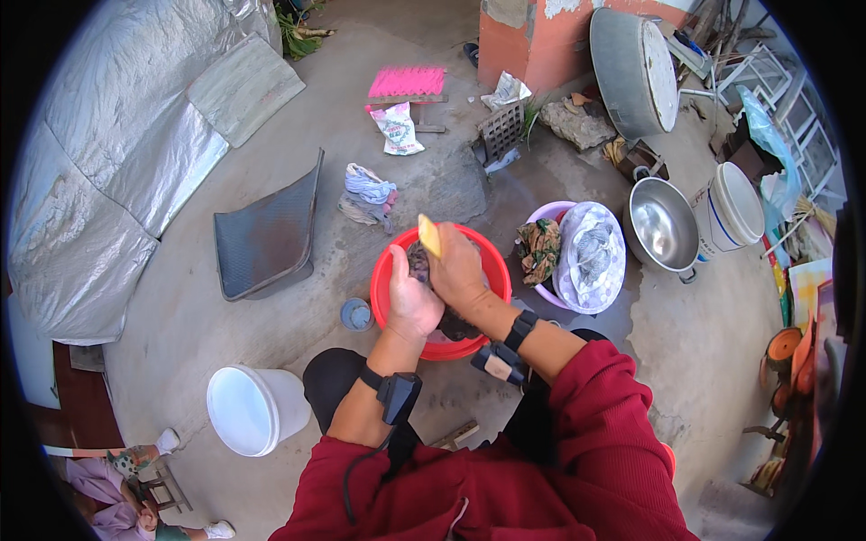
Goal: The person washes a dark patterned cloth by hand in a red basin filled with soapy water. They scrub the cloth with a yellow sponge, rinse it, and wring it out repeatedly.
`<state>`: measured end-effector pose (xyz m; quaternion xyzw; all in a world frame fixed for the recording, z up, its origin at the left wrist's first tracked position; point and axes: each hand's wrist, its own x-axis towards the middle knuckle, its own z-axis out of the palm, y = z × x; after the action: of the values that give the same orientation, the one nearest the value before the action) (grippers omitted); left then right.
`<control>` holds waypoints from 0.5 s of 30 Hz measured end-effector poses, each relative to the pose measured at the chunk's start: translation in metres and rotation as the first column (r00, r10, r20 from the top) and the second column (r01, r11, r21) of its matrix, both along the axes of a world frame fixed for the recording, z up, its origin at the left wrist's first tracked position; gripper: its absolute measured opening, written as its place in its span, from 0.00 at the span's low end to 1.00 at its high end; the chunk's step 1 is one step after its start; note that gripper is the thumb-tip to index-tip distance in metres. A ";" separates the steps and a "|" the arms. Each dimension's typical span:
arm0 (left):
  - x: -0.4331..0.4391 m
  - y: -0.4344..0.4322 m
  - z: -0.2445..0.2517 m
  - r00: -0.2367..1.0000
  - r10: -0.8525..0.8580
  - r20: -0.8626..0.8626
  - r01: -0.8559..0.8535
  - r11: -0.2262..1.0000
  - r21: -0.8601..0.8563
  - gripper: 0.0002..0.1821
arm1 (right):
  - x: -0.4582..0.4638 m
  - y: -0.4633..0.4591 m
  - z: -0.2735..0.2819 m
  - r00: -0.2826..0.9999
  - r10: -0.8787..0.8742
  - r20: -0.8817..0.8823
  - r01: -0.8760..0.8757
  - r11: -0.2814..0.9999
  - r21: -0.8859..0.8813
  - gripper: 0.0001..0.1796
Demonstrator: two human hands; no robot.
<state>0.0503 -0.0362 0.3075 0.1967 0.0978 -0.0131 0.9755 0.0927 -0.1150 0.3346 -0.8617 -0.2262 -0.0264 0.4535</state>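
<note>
Above a red plastic basin (498, 253), my right hand (460, 264) grips a yellow bar (428, 237) that looks like soap. My left hand (413, 297) is over the near left part of the basin, palm up with the thumb stretched out, right against my right hand. Its fingers are hidden behind the right hand. Dark patterned cloth (418, 262) shows between the left thumb and the right hand. More dark wet cloth (457, 328) lies in the basin below my wrists.
Right of the basin stands a lilac tub (551, 211) with cloths and a round padded piece. Beyond it are a steel pot (663, 223) and white bucket (734, 206). A small blue cup (356, 314), white bucket (254, 409) and dustpan-like scoop (270, 237) stand left. Another person (111, 494) sits lower left.
</note>
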 end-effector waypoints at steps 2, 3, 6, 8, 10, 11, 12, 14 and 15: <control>-0.001 0.004 -0.002 0.942 -0.051 0.333 0.137 0.961 -0.240 0.32 | -0.011 0.004 0.006 0.937 0.181 0.298 -0.177 0.983 -0.041 0.24; -0.006 0.002 -0.003 0.987 0.108 0.119 -0.091 0.986 -0.142 0.32 | -0.010 0.006 0.008 0.942 0.125 0.311 -0.134 0.991 0.005 0.23; -0.003 -0.010 -0.002 0.999 0.006 0.047 -0.005 1.000 -0.021 0.26 | 0.019 0.003 0.015 0.999 -0.012 0.050 0.014 0.999 -0.040 0.17; -0.003 -0.017 0.000 1.000 -0.010 -0.007 0.010 1.000 -0.015 0.27 | 0.040 -0.004 0.008 0.975 -0.221 -0.002 0.221 0.975 -0.002 0.14; -0.002 -0.017 0.004 0.999 0.027 -0.016 -0.028 0.999 -0.026 0.27 | 0.042 -0.008 -0.006 0.948 -0.316 -0.028 0.316 0.949 0.011 0.13; 0.000 -0.013 0.006 0.999 0.040 -0.013 -0.041 0.996 -0.075 0.27 | 0.038 -0.011 -0.014 0.988 -0.154 -0.015 0.154 0.988 -0.027 0.14; 0.001 -0.007 0.008 0.999 0.046 0.025 -0.042 0.991 -0.130 0.27 | 0.019 -0.010 -0.024 0.969 -0.040 0.242 0.040 0.999 0.007 0.18; 0.004 0.007 0.013 0.968 0.162 -0.192 -0.185 0.977 -0.105 0.27 | -0.017 -0.011 -0.039 0.968 0.188 0.169 -0.204 0.975 0.088 0.16; 0.005 0.012 0.016 0.936 0.186 -0.298 -0.231 0.965 -0.124 0.28 | -0.029 -0.012 -0.044 0.954 0.193 0.231 -0.237 0.954 0.184 0.16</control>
<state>0.0553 -0.0241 0.3230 0.1038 0.2559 0.0549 0.9596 0.0641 -0.1274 0.2909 -0.7714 -0.3618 -0.0915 0.5155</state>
